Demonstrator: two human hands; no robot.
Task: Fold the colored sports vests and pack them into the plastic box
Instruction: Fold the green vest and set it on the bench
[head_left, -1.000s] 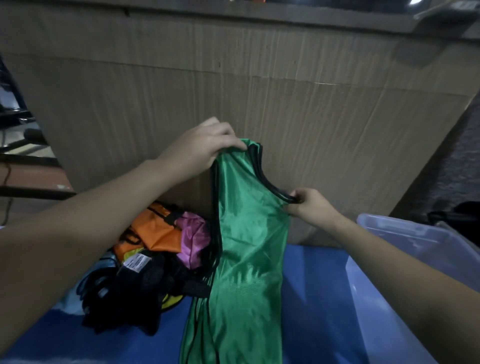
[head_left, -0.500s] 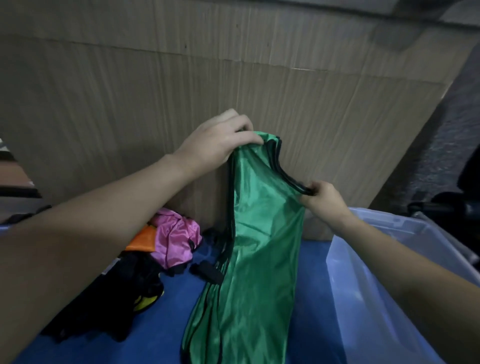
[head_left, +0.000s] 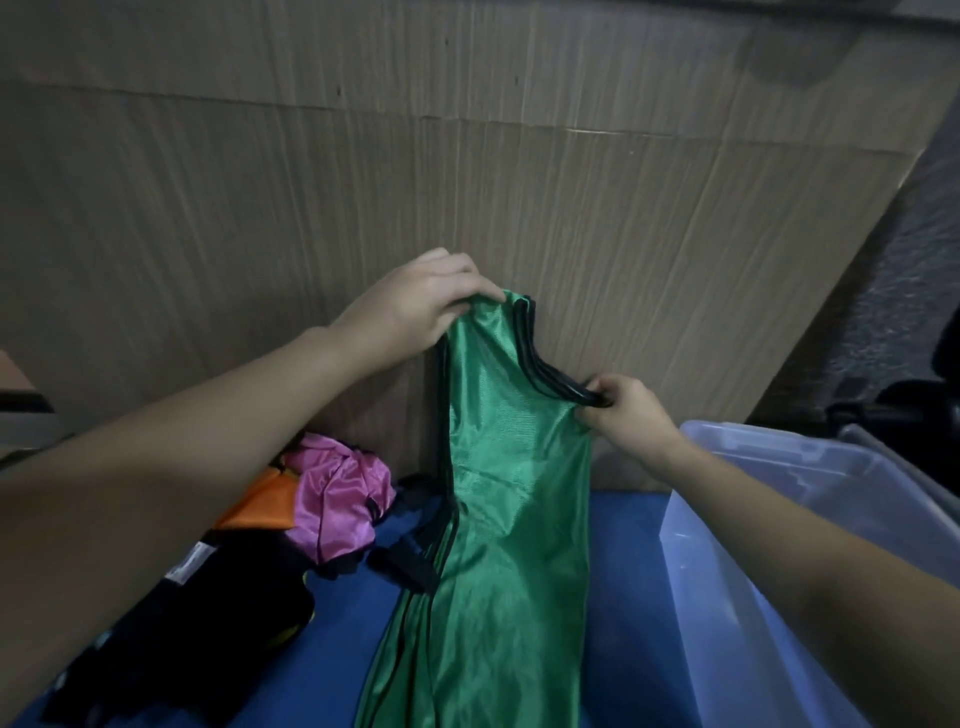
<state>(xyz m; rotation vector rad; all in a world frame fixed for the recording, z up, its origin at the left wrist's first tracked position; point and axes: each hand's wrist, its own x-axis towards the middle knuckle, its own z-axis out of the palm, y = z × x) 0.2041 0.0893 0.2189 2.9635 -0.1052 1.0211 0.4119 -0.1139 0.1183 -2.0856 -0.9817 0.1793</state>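
Head view: green vest (head_left: 519, 493) held up in front of the cardboard sheet (head_left: 467, 182), already doubled lengthwise, lower end trailing down onto the blue surface (head_left: 623, 597). Left hand (head_left: 421, 306) pinches the top shoulder edge, fingers curled over the fabric. Right hand (head_left: 628, 415) grips the black-trimmed neckline, fingers closed round the binding. Vest hangs between the two hands, just left of the plastic box (head_left: 779, 519), which sits at right with its near wall next to the right forearm; can't see anything packed in it from here. Unfolded pile at left: pink vest (head_left: 337, 493), orange vest (head_left: 260, 504), black items (head_left: 208, 597). Judgement: step in hand is squaring up the green vest before the crosswise fold. To do it well: keep both pinches level and tensioned so the trim edges stack, since the satin-like cloth looks slippery and will likely slide out of alignment if slack. Lay it flat on the blue surface, or bring the top down to the hem in one move, then fold again to fit the box. Risk: the trailing end snagging the black straps (head_left: 405, 561) beside it, so lift clear first.
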